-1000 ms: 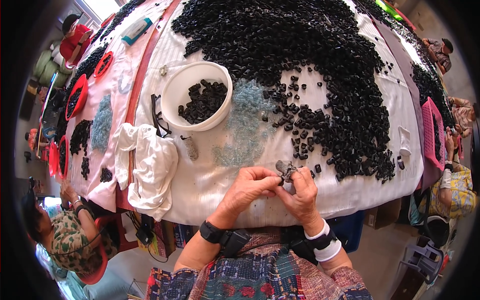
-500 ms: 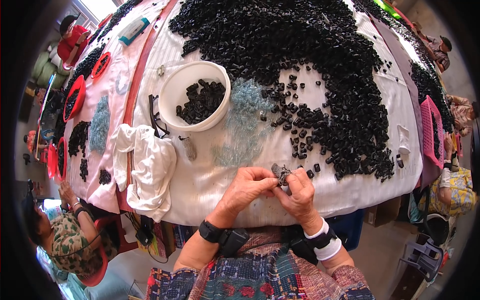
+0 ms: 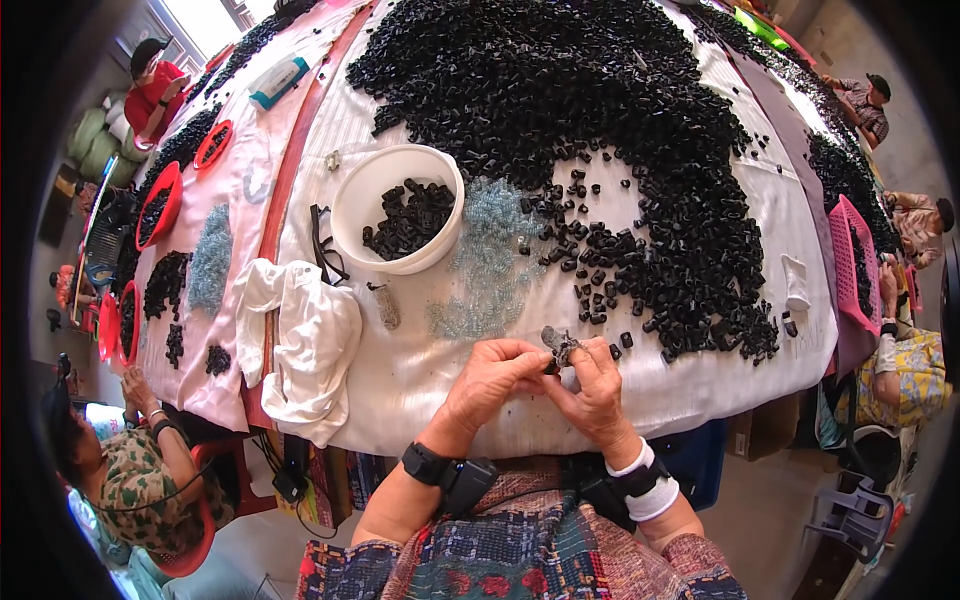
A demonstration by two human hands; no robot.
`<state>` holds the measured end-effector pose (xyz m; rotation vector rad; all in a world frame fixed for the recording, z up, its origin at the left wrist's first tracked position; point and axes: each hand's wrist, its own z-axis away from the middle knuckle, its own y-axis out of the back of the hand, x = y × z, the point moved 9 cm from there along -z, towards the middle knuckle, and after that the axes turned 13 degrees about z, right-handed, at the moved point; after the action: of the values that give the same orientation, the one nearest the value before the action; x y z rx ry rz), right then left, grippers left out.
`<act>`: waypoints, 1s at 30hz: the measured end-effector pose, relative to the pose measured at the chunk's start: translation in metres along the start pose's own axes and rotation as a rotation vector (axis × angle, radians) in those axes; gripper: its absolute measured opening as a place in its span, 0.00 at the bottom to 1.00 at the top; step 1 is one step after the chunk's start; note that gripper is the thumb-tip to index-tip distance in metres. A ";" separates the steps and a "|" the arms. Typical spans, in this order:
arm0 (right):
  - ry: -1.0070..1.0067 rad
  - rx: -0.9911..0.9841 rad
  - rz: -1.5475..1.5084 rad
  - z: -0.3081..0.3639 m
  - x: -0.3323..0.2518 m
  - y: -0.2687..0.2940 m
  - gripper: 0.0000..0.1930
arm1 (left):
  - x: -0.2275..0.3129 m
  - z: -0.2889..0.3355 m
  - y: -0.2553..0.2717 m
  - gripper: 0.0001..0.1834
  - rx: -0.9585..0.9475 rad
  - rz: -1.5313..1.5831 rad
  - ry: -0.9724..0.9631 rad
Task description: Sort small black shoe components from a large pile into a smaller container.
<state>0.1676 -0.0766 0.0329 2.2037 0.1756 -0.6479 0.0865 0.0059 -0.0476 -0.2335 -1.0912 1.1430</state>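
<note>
Close to the near edge of the table, my left hand [image 3: 492, 380] and my right hand [image 3: 592, 395] meet at their fingertips. Both are closed around a small grey and black piece [image 3: 562, 343], with a dark, uneven clump on it; its exact kind is unclear. Just beyond my fingers lie a few loose black parts [image 3: 626, 340], short and tube-like. A spread of small see-through bluish pieces [image 3: 485, 265] lies farther off, beside a white bucket [image 3: 345, 215] holding more black parts.
A huge heap of black parts [image 3: 560, 70] covers the far table. White cloth [image 3: 300, 340], dark-framed glasses [image 3: 326, 250] and a small clear container [image 3: 385, 306] lie to the left. A pink basket [image 3: 848, 265] stands right. Co-workers sit on both sides; one wears camouflage [image 3: 155, 490].
The view has shifted slightly, so the table and bucket appear a little lower. Both hands stay together on the small grey and black piece, with only slight finger movement.
</note>
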 end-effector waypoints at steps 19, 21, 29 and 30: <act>-0.107 0.033 0.158 -0.010 0.040 0.026 0.19 | 0.056 0.015 -0.001 0.10 0.043 0.002 -0.262; -0.104 0.030 0.216 -0.017 0.053 0.029 0.19 | 0.088 0.016 0.005 0.09 0.075 0.035 -0.396; 0.041 -0.172 0.270 -0.024 0.032 0.002 0.18 | 0.164 0.011 0.053 0.10 0.293 0.224 -0.614; 0.057 -0.201 0.221 -0.020 0.027 -0.001 0.17 | 0.165 0.010 0.053 0.10 0.293 0.226 -0.612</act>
<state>0.1981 -0.0635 0.0293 2.0122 0.0232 -0.4262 0.0451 0.1608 0.0183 0.2492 -1.4296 1.6179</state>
